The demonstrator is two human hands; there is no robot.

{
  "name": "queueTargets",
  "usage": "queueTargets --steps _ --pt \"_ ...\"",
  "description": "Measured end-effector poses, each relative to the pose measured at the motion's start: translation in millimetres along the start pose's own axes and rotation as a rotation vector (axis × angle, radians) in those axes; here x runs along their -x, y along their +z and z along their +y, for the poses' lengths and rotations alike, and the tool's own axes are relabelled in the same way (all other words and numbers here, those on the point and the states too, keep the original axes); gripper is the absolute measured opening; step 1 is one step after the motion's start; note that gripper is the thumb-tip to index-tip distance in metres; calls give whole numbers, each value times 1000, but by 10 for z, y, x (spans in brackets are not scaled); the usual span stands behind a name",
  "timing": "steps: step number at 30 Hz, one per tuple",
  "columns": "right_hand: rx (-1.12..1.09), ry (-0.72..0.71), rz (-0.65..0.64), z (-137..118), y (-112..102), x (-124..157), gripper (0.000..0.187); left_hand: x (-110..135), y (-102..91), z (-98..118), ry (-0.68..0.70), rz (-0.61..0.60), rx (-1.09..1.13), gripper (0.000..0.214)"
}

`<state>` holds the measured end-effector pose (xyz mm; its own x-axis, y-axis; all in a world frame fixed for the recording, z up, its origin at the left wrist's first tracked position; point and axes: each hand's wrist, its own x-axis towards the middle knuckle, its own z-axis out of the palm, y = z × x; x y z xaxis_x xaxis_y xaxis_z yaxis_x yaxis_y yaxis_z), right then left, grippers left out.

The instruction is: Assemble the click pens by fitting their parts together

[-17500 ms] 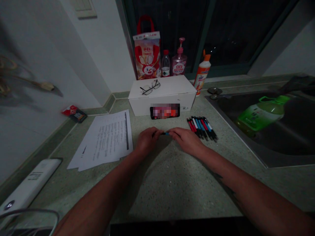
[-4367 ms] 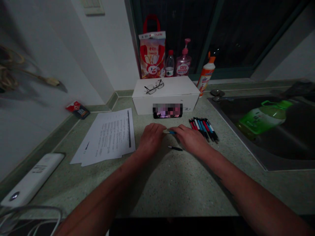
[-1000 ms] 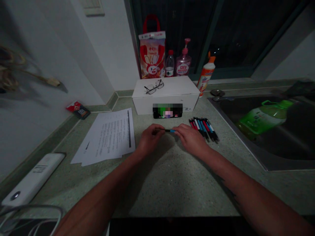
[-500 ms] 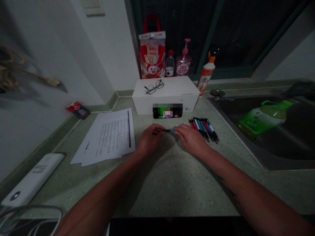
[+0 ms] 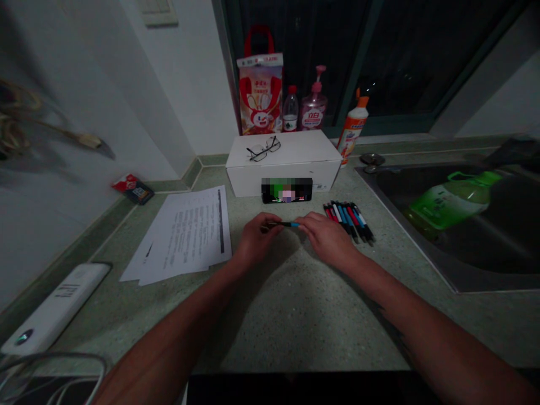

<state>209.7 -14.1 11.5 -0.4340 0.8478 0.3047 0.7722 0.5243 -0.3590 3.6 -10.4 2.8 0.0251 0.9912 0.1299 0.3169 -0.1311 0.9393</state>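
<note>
A slim pen [image 5: 288, 224], black with a blue section, is held level between my two hands above the counter. My left hand [image 5: 256, 239] pinches its dark end, with part of the pen hidden by the fingers. The fingertips of my right hand [image 5: 327, 236] are closed on the blue end. Just beyond the right hand lies a row of several pens [image 5: 349, 221] in red, white, blue and black. In front of both hands a phone [image 5: 287, 197] leans on a white box [image 5: 282, 169], its screen partly blurred out.
Eyeglasses [image 5: 264, 149] rest on the box. Printed sheets [image 5: 181, 236] lie at the left, near a white power strip [image 5: 59, 304] with cables. On the right a sink [image 5: 422, 259] contains a green-labelled jug [image 5: 453, 202]. A pump bottle [image 5: 313, 109] and an orange bottle [image 5: 353, 129] stand behind.
Both hands keep their hold on the pen in nearly the same place. Only a very slight shift of the whole view shows.
</note>
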Motion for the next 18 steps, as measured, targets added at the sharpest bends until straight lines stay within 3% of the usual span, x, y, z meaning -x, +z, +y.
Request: queueTargets --steps 3,10,14,18 --pt "-14 -3 -7 3 5 3 30 -5 -8 -12 -13 -22 1 9" --pt "-20 15 -31 60 -55 -9 26 -4 -44 -27 130 -1 -159 4" --pt "-107 148 175 177 -124 -39 22 16 -26 -9 112 -27 -130 3" --pt "-611 330 373 213 -57 -83 43 60 13 31 90 -103 -38 5"
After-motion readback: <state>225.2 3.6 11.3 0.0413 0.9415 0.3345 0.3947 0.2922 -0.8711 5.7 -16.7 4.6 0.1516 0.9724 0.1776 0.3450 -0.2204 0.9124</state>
